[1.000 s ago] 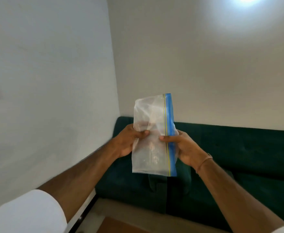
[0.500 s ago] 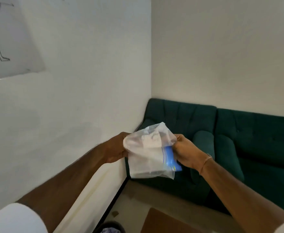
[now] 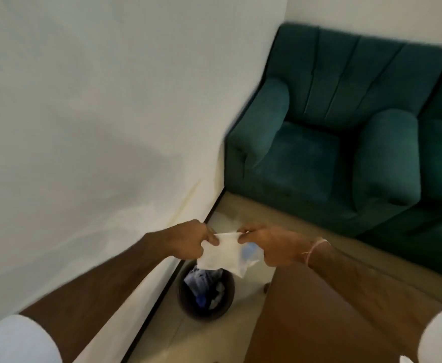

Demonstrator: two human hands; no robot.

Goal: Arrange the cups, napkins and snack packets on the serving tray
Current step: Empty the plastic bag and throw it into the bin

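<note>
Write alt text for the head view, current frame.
Both hands, left and right, hold a crumpled clear bag above a dark bin by a white wall. A green sofa sits behind.

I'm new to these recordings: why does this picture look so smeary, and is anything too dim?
Head view: motion blur smears the left hand, right hand and plastic bag; the wide lens bends the wall; the bin sits in shadow, contents indistinct.

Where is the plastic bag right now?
Lower centre of the head view: the plastic bag is held between both hands, directly above the black waste bin by the wall.
</note>
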